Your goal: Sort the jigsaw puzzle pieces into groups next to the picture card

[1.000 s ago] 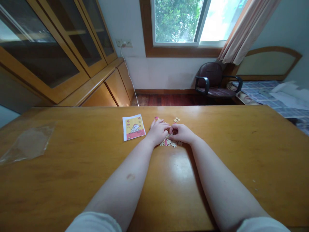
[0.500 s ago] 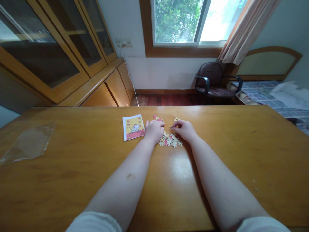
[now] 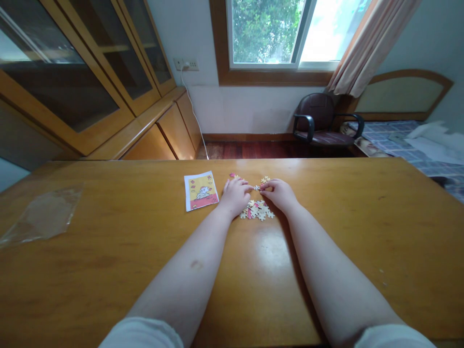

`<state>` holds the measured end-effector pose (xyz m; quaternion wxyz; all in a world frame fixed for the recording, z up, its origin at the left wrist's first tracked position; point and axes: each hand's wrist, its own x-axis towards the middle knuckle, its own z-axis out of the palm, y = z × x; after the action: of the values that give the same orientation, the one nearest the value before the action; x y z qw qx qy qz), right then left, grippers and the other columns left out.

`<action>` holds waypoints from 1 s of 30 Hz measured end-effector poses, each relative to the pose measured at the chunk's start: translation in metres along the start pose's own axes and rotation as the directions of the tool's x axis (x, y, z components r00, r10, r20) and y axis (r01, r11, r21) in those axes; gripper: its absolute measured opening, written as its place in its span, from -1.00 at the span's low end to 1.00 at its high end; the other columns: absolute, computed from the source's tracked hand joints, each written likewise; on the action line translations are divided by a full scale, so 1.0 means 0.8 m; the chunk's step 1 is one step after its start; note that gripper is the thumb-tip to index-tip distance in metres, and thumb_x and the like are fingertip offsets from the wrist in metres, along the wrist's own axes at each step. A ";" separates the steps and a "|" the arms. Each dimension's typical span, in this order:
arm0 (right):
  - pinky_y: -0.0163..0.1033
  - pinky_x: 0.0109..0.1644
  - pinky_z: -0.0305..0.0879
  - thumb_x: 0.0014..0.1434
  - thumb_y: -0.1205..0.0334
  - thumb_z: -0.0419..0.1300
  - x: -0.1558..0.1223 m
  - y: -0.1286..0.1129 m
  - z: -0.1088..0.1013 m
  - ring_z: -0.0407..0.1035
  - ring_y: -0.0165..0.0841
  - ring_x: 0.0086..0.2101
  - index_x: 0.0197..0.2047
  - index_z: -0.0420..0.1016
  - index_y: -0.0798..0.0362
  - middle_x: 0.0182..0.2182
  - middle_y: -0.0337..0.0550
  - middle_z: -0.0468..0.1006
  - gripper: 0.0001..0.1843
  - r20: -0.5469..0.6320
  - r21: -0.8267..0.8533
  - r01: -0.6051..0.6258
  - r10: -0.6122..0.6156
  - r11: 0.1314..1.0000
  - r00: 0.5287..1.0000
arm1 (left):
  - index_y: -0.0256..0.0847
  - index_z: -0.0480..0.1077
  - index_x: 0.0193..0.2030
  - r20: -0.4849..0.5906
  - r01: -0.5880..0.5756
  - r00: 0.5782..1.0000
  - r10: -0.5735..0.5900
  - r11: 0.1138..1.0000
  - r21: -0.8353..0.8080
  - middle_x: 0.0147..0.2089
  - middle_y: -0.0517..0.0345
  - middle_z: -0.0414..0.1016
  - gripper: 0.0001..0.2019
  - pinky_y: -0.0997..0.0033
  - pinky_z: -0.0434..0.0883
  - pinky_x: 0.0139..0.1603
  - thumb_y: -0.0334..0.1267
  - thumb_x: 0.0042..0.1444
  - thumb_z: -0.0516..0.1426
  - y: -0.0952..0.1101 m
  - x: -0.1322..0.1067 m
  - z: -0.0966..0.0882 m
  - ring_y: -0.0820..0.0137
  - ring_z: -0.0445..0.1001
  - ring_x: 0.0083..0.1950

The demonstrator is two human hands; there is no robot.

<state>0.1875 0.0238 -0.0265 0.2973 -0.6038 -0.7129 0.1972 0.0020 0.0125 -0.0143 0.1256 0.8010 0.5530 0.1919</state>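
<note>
In the frame's middle, a puzzle piece point(image 3: 257, 187) had just become visible, pinched by the right hand point(image 3: 279, 194); the left hand point(image 3: 235, 197), grip unclear, now shared this work.

A wooden table point(image 3: 362, 208) is carrying everything; a picture card point(image 3: 201, 191) is lying near its far edge. Right of the card and closer to the table's near edge, a loose heap of puzzle pieces point(image 3: 258, 210) is spreading. Pink and yellow pieces point(image 3: 232, 175) are lying just right of the card, and yellow pieces point(image 3: 265, 179) are sitting farther right. Well left of the card, a clear plastic bag point(image 3: 45, 212) is lying flat.
</note>
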 end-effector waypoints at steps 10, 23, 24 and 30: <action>-0.15 0.07 0.21 0.09 0.27 0.15 -0.004 0.000 0.000 0.36 -0.27 -0.10 -0.25 0.63 -0.07 -0.12 -0.16 0.56 -0.78 -0.087 -0.102 0.132 -0.141 0.986 0.986 | -0.13 0.53 -0.18 -0.173 0.089 0.979 -0.105 0.991 -0.100 -0.04 0.15 0.54 -0.68 0.18 0.22 0.22 -0.41 0.04 -0.01 -0.008 0.007 0.000 0.27 0.36 0.11; -0.19 -0.07 0.25 0.09 0.24 0.19 -0.008 -0.010 -0.002 0.37 -0.31 -0.25 -0.31 0.62 -0.01 -0.34 -0.14 0.57 -0.84 -0.016 -0.041 0.207 -0.208 0.977 0.978 | -0.19 0.53 -0.20 -0.122 0.076 0.986 -0.113 0.958 -0.275 -0.13 0.10 0.56 -0.68 0.32 0.38 0.06 -0.40 0.04 -0.02 -0.011 0.008 0.000 0.31 0.47 -0.03; -0.23 -0.13 0.27 0.07 0.19 0.23 -0.009 -0.013 -0.003 0.36 -0.34 -0.32 -0.33 0.62 0.00 -0.42 -0.17 0.54 -0.86 0.056 -0.004 0.247 -0.246 0.969 0.968 | -0.18 0.53 -0.20 -0.118 0.081 0.986 -0.118 0.957 -0.278 -0.14 0.11 0.56 -0.69 0.33 0.39 0.05 -0.39 0.04 -0.02 -0.010 0.008 0.000 0.31 0.47 -0.04; -0.29 -0.22 0.25 -0.15 0.00 0.40 -0.011 -0.016 -0.001 0.35 -0.37 -0.35 -0.30 0.62 0.01 -0.41 -0.19 0.51 -0.66 0.244 0.060 0.311 -0.316 0.949 0.917 | -0.18 0.53 -0.21 -0.115 0.094 0.985 -0.132 0.953 -0.288 -0.14 0.12 0.56 -0.68 0.34 0.39 0.05 -0.40 0.03 -0.02 -0.010 0.008 0.001 0.32 0.48 -0.04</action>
<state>0.1796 0.0129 -0.0194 0.2385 -0.4493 -0.8300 0.2288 -0.0025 0.0216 -0.0172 0.2120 0.7273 0.5722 0.3141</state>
